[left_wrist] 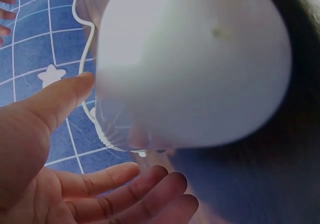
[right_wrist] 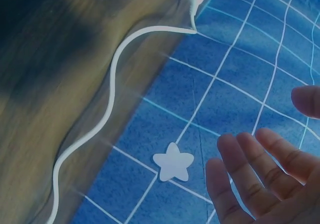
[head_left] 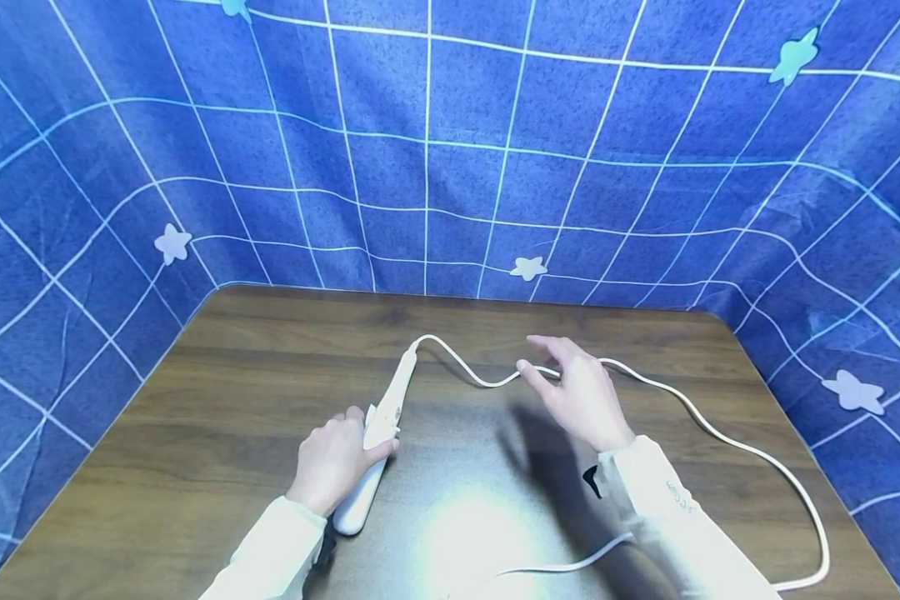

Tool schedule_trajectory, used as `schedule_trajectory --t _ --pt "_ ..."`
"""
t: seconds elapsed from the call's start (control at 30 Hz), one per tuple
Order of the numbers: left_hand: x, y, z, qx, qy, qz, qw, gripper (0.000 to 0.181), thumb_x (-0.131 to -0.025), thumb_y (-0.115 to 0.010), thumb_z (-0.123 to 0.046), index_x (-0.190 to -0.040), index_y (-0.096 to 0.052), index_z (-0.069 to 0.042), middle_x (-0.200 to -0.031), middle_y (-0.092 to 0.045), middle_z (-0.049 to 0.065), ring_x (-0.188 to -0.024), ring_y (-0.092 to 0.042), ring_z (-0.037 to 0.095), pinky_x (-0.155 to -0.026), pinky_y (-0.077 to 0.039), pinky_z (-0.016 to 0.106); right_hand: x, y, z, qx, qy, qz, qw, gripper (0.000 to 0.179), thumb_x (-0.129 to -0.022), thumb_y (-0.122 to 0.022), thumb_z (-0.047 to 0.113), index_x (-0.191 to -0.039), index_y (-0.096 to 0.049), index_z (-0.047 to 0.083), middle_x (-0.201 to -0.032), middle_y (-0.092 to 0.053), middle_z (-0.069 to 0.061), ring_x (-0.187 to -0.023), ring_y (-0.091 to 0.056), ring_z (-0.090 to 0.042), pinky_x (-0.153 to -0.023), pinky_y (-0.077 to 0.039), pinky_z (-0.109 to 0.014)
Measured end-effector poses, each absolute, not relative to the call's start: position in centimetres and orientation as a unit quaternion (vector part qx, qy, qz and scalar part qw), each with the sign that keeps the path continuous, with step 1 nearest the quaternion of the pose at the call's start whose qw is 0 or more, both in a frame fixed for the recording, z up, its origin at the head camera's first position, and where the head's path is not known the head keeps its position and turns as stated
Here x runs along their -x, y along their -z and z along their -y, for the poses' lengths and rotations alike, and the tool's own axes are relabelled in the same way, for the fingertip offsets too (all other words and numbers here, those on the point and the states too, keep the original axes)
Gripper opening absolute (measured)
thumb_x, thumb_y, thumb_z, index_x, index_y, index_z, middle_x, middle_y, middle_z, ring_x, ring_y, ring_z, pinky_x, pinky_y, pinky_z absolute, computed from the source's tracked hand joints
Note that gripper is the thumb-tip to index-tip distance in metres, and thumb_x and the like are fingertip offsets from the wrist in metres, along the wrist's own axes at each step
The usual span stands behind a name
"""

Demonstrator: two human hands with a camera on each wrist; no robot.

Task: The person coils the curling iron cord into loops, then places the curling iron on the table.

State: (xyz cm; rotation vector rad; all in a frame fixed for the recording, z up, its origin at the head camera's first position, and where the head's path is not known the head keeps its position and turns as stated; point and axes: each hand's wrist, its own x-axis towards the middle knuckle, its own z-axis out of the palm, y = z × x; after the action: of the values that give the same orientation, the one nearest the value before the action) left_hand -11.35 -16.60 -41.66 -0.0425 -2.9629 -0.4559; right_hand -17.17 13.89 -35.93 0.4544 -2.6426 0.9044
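A slim white hair styling iron (head_left: 399, 390) with a rounded end lies slantwise toward the far side, left of the table's middle. My left hand (head_left: 332, 457) holds it around its midsection, thumb across the right side. In the left wrist view the iron's broad white end (left_wrist: 200, 59) fills much of the picture and hides part of the grip. From its far tip a white cord (head_left: 468, 368) runs rightward, passing behind my right hand (head_left: 581, 396). That hand hovers over the cord with fingers spread and loosely bent, holding nothing. The right wrist view shows its relaxed fingers (right_wrist: 240, 159).
The wooden table (head_left: 255, 375) is backed and flanked by a blue curtain (head_left: 390, 167) with white grid lines and stars. The cord loops along the table's right side, and another stretch of cord (head_left: 562, 569) lies near the front, by the right sleeve.
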Motion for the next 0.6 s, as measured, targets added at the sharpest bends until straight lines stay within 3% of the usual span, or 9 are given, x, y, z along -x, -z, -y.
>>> schedule_trajectory --t 0.27,0.6 --pt "11.6 41.9 16.6 0.003 0.153 0.986 0.064 0.056 -0.077 -0.083 -0.047 -0.083 -0.056 0.002 -0.063 -0.059 0.014 -0.053 -0.060 0.032 -0.045 -0.046 0.045 18.1 36.2 -13.4 -0.151 -0.340 0.920 0.124 0.040 -0.094 -0.070 0.027 -0.130 -0.067 0.008 -0.108 -0.072 -0.012 -0.097 -0.072 -0.030 -0.085 -0.052 -0.050" --pt "11.7 41.9 16.5 -0.004 0.156 0.987 0.045 0.058 -0.078 -0.082 -0.048 -0.089 -0.056 0.003 -0.063 -0.059 0.015 -0.052 -0.059 0.029 -0.045 -0.045 0.043 18.9 36.9 -13.0 -0.142 -0.349 0.917 0.129 0.041 -0.093 -0.072 0.025 -0.128 -0.067 0.005 -0.117 -0.070 -0.013 -0.096 -0.073 -0.031 -0.087 -0.052 -0.048"
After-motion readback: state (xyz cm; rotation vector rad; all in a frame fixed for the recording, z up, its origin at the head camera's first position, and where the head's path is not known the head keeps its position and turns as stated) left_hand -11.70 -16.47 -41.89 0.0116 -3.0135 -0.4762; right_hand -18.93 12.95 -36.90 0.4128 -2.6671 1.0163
